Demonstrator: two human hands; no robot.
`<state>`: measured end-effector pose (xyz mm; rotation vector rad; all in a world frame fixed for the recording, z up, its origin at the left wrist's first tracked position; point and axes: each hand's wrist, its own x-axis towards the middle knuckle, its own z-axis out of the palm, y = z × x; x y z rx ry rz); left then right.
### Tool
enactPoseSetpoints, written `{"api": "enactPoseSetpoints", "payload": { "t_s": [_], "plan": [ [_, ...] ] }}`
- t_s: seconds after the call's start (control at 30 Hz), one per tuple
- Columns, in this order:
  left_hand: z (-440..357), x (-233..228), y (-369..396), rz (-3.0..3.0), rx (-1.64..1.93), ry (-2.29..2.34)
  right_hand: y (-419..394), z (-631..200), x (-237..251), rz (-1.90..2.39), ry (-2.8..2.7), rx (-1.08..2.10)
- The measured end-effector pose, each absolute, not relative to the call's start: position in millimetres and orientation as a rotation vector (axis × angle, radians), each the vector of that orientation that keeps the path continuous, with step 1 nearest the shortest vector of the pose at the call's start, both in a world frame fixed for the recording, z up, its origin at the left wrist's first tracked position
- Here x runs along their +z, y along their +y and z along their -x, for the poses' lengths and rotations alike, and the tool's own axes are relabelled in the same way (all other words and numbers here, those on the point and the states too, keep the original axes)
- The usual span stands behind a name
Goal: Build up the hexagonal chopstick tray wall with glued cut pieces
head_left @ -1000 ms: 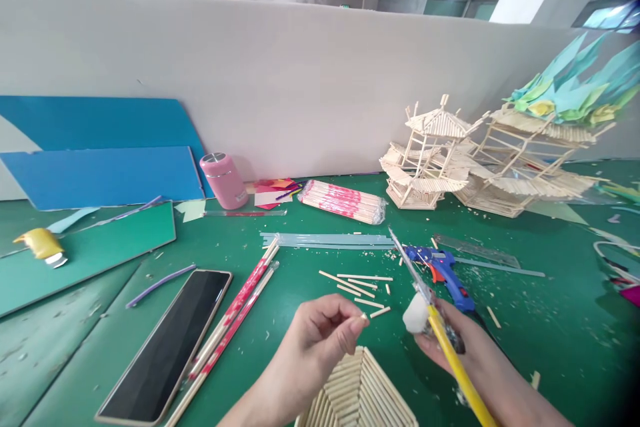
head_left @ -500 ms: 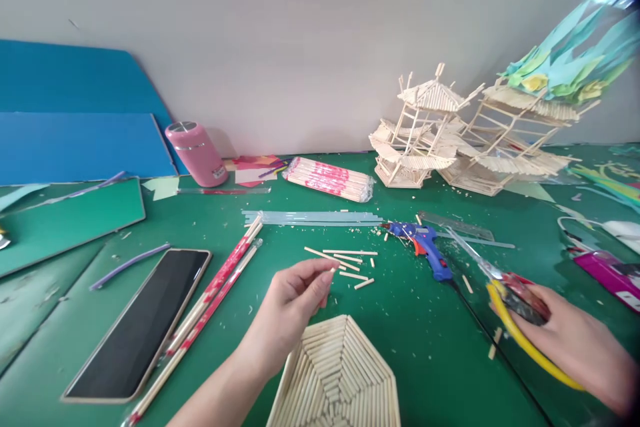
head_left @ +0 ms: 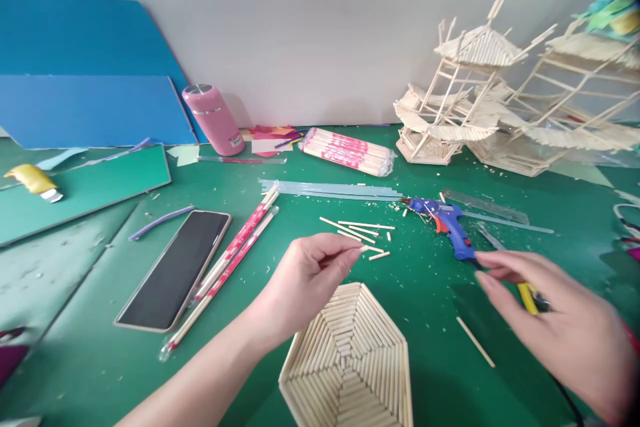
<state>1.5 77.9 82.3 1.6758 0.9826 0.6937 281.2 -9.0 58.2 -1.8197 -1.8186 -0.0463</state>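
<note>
My left hand (head_left: 315, 280) pinches a short wooden stick (head_left: 365, 249), whose pale tip shows between thumb and fingertips. Below it lies a polygonal panel (head_left: 350, 353) of wooden sticks set in rings. My right hand (head_left: 560, 320) is open, its fingertips near the handle end of a blue glue gun (head_left: 445, 217). Pliers with yellow handles (head_left: 527, 298) rest on the table, partly hidden behind this hand. Several cut sticks (head_left: 357, 230) are scattered just beyond my left hand. One longer loose stick (head_left: 475, 341) is between the panel and my right hand.
Stick pavilion models (head_left: 470, 107) stand at the back right. Glue sticks (head_left: 330, 191), a wrapped stick bundle (head_left: 347, 150) and a pink flask (head_left: 215, 120) are farther back. On the left are a phone (head_left: 175, 270), wrapped chopsticks (head_left: 230, 267) and a yellow cutter (head_left: 33, 180).
My right hand has let go of the pliers, which now lie on the table, and has moved left towards the glue gun. My left hand keeps its pinch. The view has shifted.
</note>
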Motion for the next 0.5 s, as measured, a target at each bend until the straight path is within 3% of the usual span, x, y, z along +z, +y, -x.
{"api": "enactPoseSetpoints", "payload": {
  "t_s": [0.1, 0.27, 0.5],
  "plan": [
    [4.9, 79.8, 70.1, -1.844, 0.598, 1.077, 8.2, -244.2, 59.4, 1.662, -1.916, 0.141],
    [20.9, 66.5, 62.9, -1.941, 0.620, 1.130, 14.2, -237.8, 44.9, 1.746, -1.961, 0.307],
    [26.9, 45.5, 60.1, -2.041, 0.583, 1.164, 15.6, -247.3, 24.8, 1.859, -1.898, 0.327]
  ]
}}
